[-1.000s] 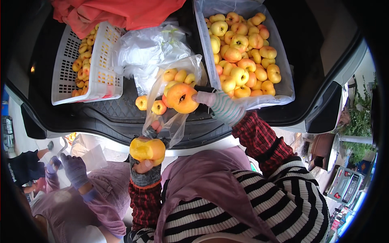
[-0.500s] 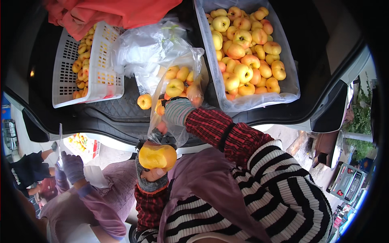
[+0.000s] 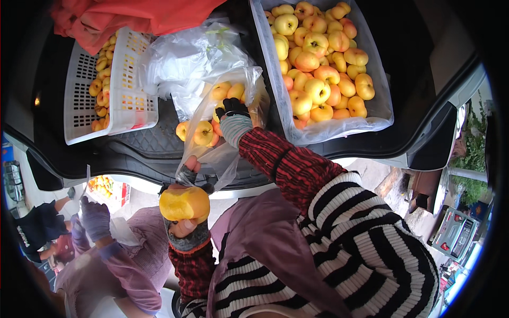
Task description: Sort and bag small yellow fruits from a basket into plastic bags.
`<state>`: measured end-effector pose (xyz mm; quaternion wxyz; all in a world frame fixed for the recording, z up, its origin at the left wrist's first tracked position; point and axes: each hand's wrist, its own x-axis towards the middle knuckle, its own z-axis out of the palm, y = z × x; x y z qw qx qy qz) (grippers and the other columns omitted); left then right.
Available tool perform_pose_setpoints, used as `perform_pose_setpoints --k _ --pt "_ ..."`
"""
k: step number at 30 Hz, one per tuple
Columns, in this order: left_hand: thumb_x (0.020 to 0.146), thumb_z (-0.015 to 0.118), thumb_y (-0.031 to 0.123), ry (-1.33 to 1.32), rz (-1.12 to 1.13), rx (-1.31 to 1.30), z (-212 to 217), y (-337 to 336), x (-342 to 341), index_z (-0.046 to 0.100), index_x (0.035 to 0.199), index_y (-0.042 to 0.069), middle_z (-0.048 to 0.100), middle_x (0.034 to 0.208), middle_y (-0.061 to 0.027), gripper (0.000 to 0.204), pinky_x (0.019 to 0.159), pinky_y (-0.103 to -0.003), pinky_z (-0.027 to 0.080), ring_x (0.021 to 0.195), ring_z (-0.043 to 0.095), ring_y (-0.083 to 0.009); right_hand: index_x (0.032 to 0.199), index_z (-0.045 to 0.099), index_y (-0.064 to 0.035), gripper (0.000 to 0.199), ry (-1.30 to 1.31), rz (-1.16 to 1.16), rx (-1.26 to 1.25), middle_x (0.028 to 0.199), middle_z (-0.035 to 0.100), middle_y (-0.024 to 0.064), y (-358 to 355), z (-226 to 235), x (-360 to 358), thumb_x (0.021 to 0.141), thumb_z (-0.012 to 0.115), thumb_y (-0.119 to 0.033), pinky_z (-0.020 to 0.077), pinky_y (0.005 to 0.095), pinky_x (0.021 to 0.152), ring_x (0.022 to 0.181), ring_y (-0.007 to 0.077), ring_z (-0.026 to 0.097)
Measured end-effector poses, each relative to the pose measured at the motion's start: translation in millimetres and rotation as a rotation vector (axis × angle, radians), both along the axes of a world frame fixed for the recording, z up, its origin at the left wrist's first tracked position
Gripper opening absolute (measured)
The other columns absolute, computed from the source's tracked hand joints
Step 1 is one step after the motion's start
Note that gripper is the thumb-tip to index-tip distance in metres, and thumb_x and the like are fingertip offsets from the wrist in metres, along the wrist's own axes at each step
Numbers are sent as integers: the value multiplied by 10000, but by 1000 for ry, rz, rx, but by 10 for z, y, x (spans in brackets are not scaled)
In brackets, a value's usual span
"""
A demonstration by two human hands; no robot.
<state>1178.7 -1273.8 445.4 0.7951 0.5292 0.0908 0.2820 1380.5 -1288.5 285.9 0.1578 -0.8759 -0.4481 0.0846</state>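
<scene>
My left hand (image 3: 183,229), in a grey fingerless glove, is closed round a bitten flat peach (image 3: 183,203) with yellow flesh showing. Two of its bare fingertips rise beside the near edge of a clear plastic bag (image 3: 229,164). Inside the bag's mouth, my right hand (image 3: 236,124) wears a striped glove with black fingers. Those fingers are stretched over the peaches in the bag, touching or just above them; their tips are partly hidden. Yellow-orange flat peaches (image 3: 203,133) lie in the bag's left side, below my right fingers.
To the right stands a plastic-lined crate (image 3: 391,114) heaped with flat peaches. A white perforated basket (image 3: 130,87) with more peaches is at left, under red cloth (image 3: 132,18). Loose clear bags (image 3: 177,58) lie between. Another person's gloved hand (image 3: 96,220) shows at lower left.
My right hand has moved away from me, deeper over the bag. My left hand has shifted left with the bitten peach, and two fingertips now show beyond it. More peaches show at the bag's left.
</scene>
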Motion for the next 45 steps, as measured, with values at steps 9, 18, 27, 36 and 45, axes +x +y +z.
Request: perform_pose_setpoints --k 9,18,27,36,45 --pt "584 695 341 67 90 -38 54 -50 2 623 958 18 389 1256 -381 500 1070 -488 184 1236 355 -452 1107 583 -68 350 397 95 -319 1246 475 191 106 199 238 895 362 -237 388 393 948 1159 301 441" --pt "583 709 312 25 69 -77 67 -23 59 546 1065 3 285 1315 -403 595 1057 -493 213 1272 293 -451 1185 508 -94 448 2110 -584 912 1013 592 104 -262 2 64 836 589 -362 520 378 722 893 220 603" --pt "571 714 331 74 68 -63 53 -22 57 543 1036 -10 301 1303 -405 601 1036 -499 256 1263 299 -460 1097 480 -49 352 2483 -622 1080 1033 565 152 -310 14 73 846 558 -284 510 415 788 911 301 589" --pt "564 710 294 43 37 -142 31 -126 60 545 1076 -6 273 1315 -411 616 1016 -472 304 1267 293 -462 1065 576 9 393 1564 -506 516 917 626 113 -437 278 7 852 553 -320 483 284 719 817 212 609" --pt "650 753 236 35 -42 -243 29 -124 34 495 1188 109 152 1421 -311 611 1018 -504 305 1344 168 -382 919 599 -9 322 316 231 178 662 595 153 -942 1282 28 864 473 -300 473 425 560 598 294 603"
